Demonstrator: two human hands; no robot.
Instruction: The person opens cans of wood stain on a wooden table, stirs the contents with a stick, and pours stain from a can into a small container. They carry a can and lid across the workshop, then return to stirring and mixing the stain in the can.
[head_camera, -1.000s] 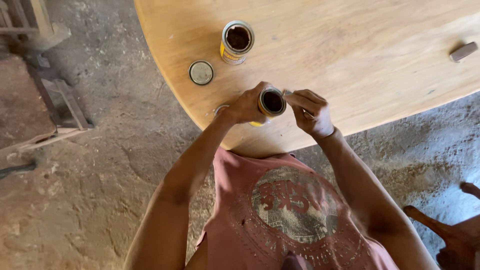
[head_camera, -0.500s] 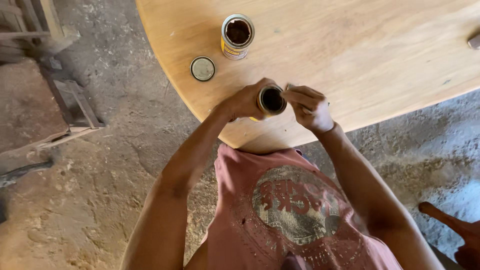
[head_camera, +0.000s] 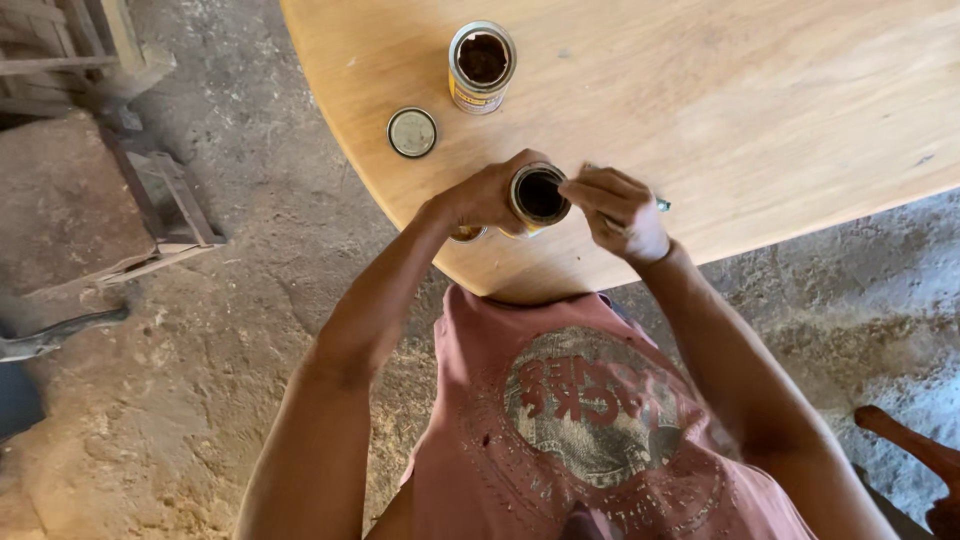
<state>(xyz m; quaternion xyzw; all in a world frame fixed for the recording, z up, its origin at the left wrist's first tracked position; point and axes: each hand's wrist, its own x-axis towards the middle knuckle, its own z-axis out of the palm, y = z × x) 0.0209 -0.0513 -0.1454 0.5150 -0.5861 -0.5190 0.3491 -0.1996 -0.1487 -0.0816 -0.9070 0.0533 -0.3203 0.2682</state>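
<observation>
Two small round tins, both open, dark contents inside.
Tin one (head_camera: 482, 66): upper centre of frame, upright on worktop (head_camera: 760, 110), silver rim, yellow label band with red patch on side.
Loose round lid (head_camera: 412, 132): flat on worktop, just lower left of tin one, grey-silver with pale centre.
Tin two (head_camera: 538, 197): centre of frame, near worktop edge, left hand (head_camera: 485, 195) wrapped round it, yellow label peeking under fingers.
No signs, no screens.

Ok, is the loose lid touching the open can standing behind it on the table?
Apart. The head view shows bare tabletop between the loose lid and the open can.
</observation>
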